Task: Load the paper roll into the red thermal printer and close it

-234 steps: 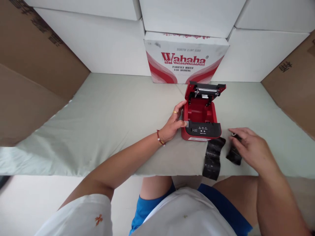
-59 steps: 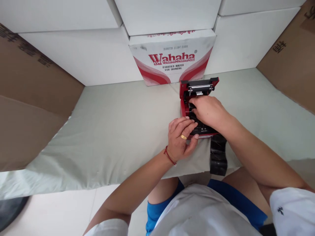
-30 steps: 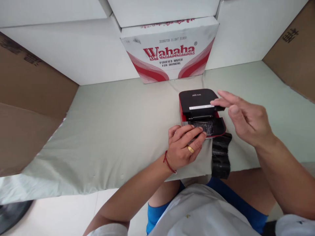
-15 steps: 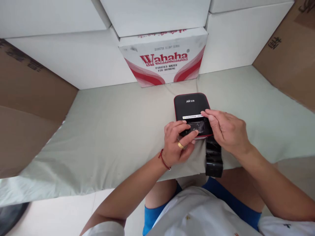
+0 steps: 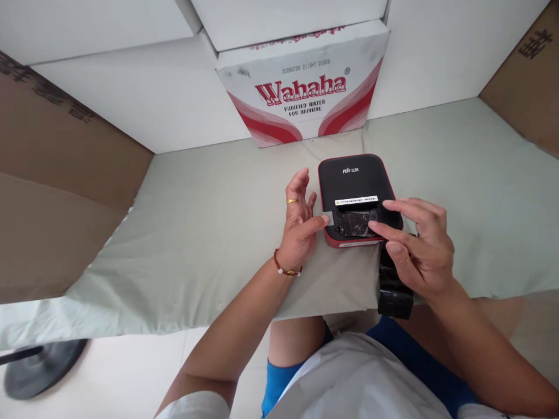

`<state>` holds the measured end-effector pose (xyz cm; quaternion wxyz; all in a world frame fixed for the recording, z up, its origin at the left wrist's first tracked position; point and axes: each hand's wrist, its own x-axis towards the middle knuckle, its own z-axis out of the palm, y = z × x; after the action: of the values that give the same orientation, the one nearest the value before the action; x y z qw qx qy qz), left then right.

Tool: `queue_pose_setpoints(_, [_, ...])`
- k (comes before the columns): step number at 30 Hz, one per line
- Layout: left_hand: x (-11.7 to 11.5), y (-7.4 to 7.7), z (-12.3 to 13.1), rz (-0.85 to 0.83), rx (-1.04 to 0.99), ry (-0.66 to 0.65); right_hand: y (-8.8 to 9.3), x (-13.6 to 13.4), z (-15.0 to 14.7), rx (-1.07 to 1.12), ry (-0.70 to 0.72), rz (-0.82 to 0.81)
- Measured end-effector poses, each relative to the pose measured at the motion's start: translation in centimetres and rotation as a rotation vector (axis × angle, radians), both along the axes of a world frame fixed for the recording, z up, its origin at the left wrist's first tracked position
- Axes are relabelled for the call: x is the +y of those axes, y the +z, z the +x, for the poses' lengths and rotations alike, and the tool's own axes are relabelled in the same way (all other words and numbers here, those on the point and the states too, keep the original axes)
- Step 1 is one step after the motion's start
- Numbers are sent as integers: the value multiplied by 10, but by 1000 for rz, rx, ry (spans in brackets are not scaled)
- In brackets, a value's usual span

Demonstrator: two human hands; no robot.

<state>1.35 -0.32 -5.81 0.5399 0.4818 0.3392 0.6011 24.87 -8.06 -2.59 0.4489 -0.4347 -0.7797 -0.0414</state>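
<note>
A black device with a red rim (image 5: 356,181) lies on the cloth-covered table, a white label strip (image 5: 356,201) across its middle. Below the strip is a dark shiny piece of film (image 5: 358,223). My left hand (image 5: 300,224) is at the device's left edge, fingers apart and raised, with the thumb tip on a small grey tab (image 5: 328,219). My right hand (image 5: 421,243) is spread over the right side, its fingertips at the film and the device's top; it holds nothing. A black glossy strip (image 5: 395,291) hangs from beneath the device over the table's front edge.
A white and red Wahaha carton (image 5: 305,93) stands behind the device, among white boxes (image 5: 183,99). Brown cardboard boxes flank the table (image 5: 209,233) at left (image 5: 65,192) and right (image 5: 528,87). A round black base (image 5: 46,366) is on the floor at lower left.
My left hand has moved off the film to the device's left edge and opened. The fingers of my right hand have spread, one reaching the film. The grey tab now shows.
</note>
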Motion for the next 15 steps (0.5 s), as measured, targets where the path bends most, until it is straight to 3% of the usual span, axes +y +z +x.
queue_pose_setpoints(5, [4,-4,0,-165,-106,-130,2,1,1,-94,22,90])
queue_pose_setpoints(11, [3,-8,2,-185,-190,-196,23,14,-1,-77,266,39])
queue_pose_setpoints(13, [3,-10,4,-175,-201,-215,38,21,-3,-63,234,-47])
queue_pose_setpoints(15, [3,-13,6,-144,-210,-231,56,33,-7,-95,105,-189])
